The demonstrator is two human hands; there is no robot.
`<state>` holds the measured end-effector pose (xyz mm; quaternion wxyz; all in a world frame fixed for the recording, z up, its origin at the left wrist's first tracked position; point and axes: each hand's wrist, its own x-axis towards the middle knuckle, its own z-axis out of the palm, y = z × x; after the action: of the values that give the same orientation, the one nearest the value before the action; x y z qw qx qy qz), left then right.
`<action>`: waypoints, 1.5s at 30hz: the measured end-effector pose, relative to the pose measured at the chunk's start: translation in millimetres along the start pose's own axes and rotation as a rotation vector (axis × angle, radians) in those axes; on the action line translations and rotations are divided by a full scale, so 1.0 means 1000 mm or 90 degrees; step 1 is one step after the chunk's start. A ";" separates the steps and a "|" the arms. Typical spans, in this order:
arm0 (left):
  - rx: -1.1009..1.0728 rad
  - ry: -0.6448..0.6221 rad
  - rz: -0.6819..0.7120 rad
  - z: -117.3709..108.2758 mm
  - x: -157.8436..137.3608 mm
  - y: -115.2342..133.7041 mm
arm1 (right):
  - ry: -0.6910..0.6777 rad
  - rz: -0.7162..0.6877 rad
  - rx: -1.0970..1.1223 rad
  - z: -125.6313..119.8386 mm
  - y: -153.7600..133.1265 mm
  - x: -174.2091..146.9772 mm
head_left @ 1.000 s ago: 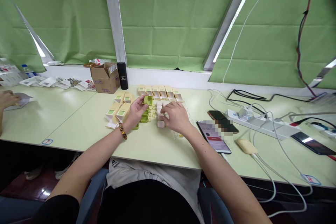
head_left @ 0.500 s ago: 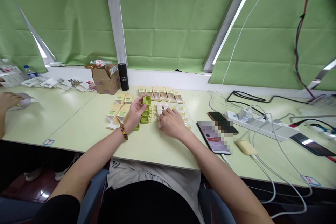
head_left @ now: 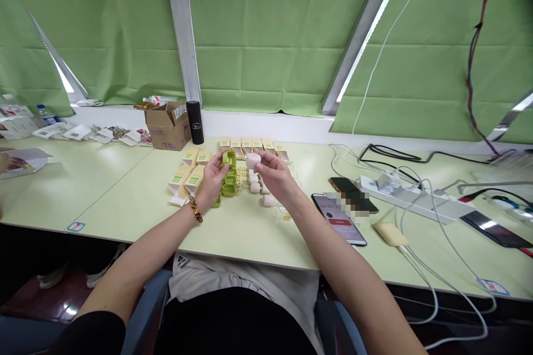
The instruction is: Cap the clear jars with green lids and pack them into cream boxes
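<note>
A small green open box [head_left: 230, 159] is pinched in my left hand [head_left: 212, 177], its hollow side turned toward my right. My right hand [head_left: 275, 175] grips a pale pink-white rounded piece [head_left: 253, 162] between thumb and fingers, just right of the green box and apart from it. Below my hands lie several more green boxes [head_left: 229, 190] in a column. Beside them are small yellow pieces [head_left: 241, 177] in rows, then more pale rounded pieces [head_left: 255, 187]. Clear plastic parts with yellow bits [head_left: 283, 212] lie partly hidden under my right hand.
Folded cream cartons [head_left: 194, 180] lie left of my left hand, with another row [head_left: 237, 147] behind. A cardboard box [head_left: 167, 128] and black bottle [head_left: 195, 122] stand at the back. Phones [head_left: 340, 221], a power strip [head_left: 412, 199] and cables are on the right. Another person's hand shows far left.
My right hand has lifted a pale rounded piece from the table toward the green box. My left hand has shifted slightly left. The other person's hand at far left has drawn back.
</note>
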<state>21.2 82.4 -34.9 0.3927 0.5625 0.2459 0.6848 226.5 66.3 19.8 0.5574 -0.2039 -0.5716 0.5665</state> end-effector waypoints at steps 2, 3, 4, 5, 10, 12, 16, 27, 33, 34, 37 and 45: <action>-0.006 0.000 -0.006 0.000 -0.001 0.001 | 0.029 0.023 0.089 0.002 0.006 0.000; -0.006 -0.001 -0.007 0.001 -0.001 0.001 | 0.034 0.038 0.114 0.003 0.010 -0.001; -0.005 -0.004 -0.007 0.001 -0.002 0.002 | 0.035 0.052 0.129 0.003 0.013 -0.002; -0.003 -0.009 -0.006 0.001 -0.002 0.002 | 0.033 0.062 0.137 0.003 0.015 -0.004; 0.016 -0.024 0.010 0.000 -0.003 0.003 | 0.046 0.059 0.151 0.002 0.022 -0.009; 0.020 -0.025 0.009 0.000 -0.003 0.002 | 0.059 0.054 0.150 0.002 0.024 -0.010; 0.023 -0.030 0.002 0.000 -0.004 0.000 | 0.083 0.033 0.096 0.001 0.028 -0.011; 0.043 -0.052 0.006 0.002 -0.006 0.007 | 0.060 -0.004 0.089 0.007 0.027 -0.013; 0.047 -0.046 0.009 0.003 -0.007 0.010 | 0.030 0.002 0.090 0.011 0.023 -0.015; 0.046 -0.047 0.007 0.004 -0.007 0.010 | 0.024 0.003 0.089 0.011 0.023 -0.015; 0.047 -0.054 0.008 0.004 -0.008 0.011 | 0.012 0.007 0.101 0.009 0.023 -0.015; 0.064 -0.050 0.009 0.002 -0.008 0.009 | 0.039 -0.014 0.095 0.000 0.028 -0.012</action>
<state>21.6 70.2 -31.8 0.3685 0.6096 0.2602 0.6518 219.1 63.7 -10.2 0.5946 -0.1729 -0.5126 0.5949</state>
